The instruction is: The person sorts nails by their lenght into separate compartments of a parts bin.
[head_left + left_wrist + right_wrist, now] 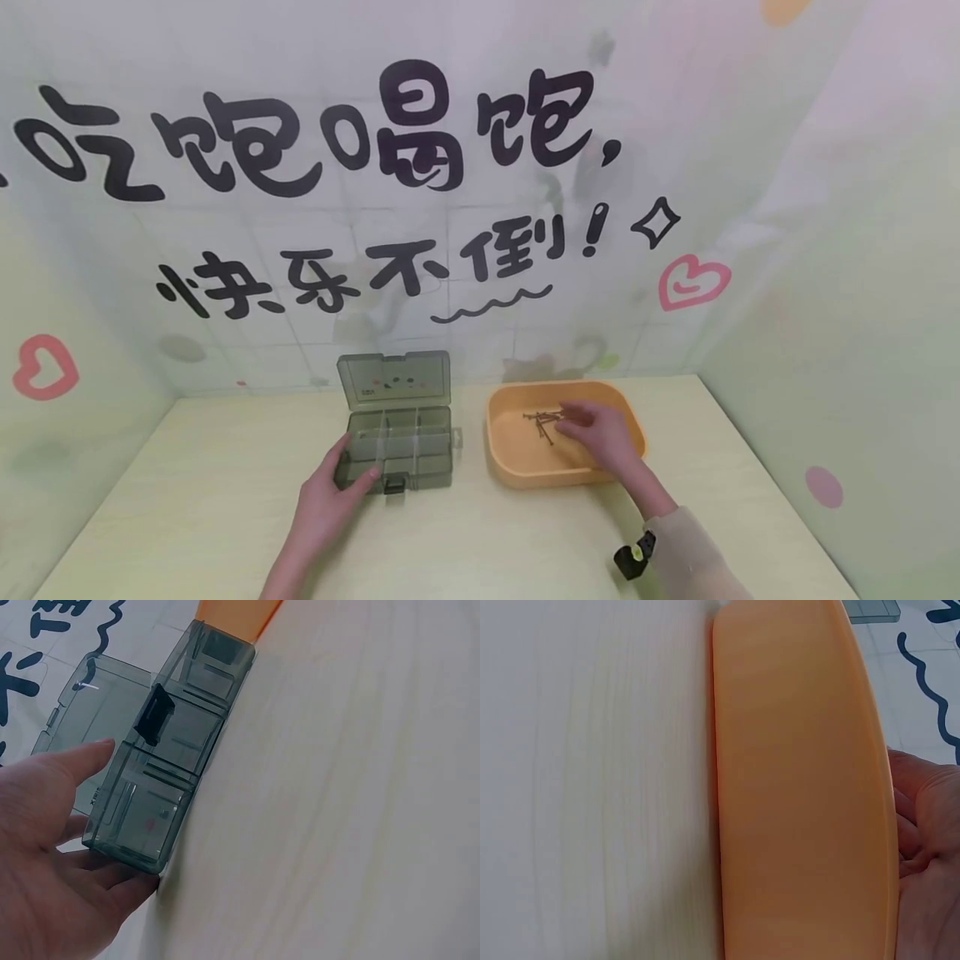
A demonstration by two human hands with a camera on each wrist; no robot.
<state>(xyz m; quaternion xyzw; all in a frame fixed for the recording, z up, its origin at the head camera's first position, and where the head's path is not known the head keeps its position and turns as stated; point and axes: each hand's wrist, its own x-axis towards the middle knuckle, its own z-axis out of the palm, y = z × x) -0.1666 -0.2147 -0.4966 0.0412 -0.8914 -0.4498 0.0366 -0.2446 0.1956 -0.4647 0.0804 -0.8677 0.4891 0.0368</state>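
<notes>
A grey see-through compartment box [416, 446] stands on the table with its lid [396, 382] raised at the back. At its left end my left hand [326, 492] holds it, thumb by the front edge; the left wrist view shows the fingers against the box's end and the thumb [94, 759] near its latch [154, 715]. Several thin dark screws [546, 425] lie in an orange tray [517, 477] on the right. My right hand [600, 433] reaches into that tray, fingertips right at the screws. The tray's wall hides those fingertips in the right wrist view.
Both containers stand side by side near the back wall [450, 208], which carries large black lettering. Side walls [825, 417] border the pale wooden table [480, 542]. A black device [633, 557] is on my right wrist, by the sleeve [693, 550].
</notes>
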